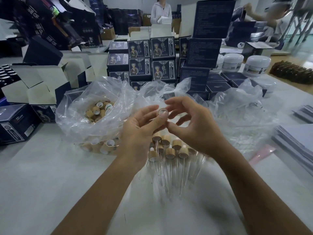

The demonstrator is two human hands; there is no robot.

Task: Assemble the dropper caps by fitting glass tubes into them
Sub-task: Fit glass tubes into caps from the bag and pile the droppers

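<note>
My left hand (144, 122) pinches a dropper cap (163, 112) at its fingertips above the tabletop (50, 175); it looks pale and round, its open mouth facing me; my right hand (191, 126) hovers half-curled beside it, whether gripping anything I cannot tell; finished droppers (169, 150) lie below, tubes pointing toward me.
</note>
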